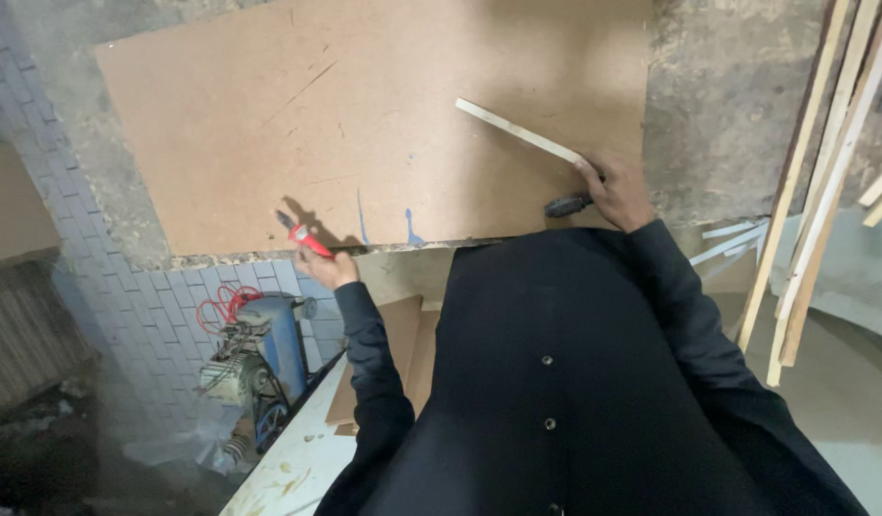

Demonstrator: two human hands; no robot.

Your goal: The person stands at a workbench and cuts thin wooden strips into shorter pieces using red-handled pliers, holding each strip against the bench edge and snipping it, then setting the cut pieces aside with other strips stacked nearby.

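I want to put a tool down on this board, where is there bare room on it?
The brown board is bare across its far and left stretch, from the far edge to the red pen-like tool in the left hand. It is crowded at the right near edge: the wooden strip lies there under the right hand, beside a dark tool.

No package, label, sign or screen showed anywhere around the brown board [364, 115] on the bench.
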